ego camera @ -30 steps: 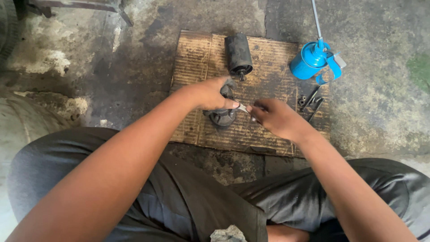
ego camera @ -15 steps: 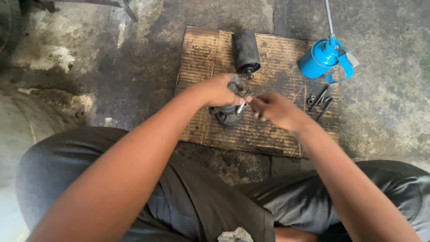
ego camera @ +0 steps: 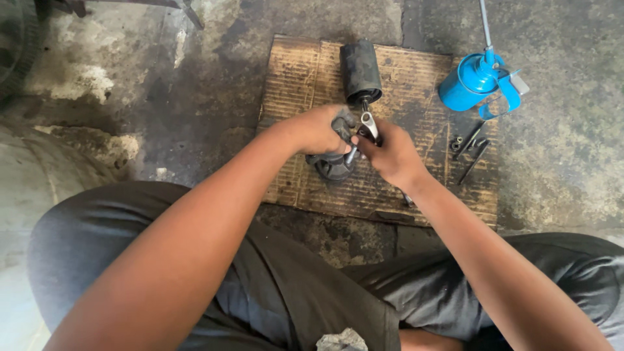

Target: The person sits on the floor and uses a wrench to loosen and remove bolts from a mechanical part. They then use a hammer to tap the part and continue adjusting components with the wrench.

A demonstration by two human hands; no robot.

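I take cardboard mat (ego camera: 292, 78) as landmark. My left hand (ego camera: 315, 130) over mat's middle, fingers clenched around dark round metal part (ego camera: 333, 166), which sits on mat toward its near edge. Just right of it, my right hand (ego camera: 390, 156) pinches small silvery tool (ego camera: 368, 123), maybe wrench end, hard to tell, tip at part. Black cylinder (ego camera: 359, 70) lies on mat's far edge. Loose bolts (ego camera: 471, 146) on mat's right side. Blue oil can (ego camera: 474, 81) stands at mat's far right corner.
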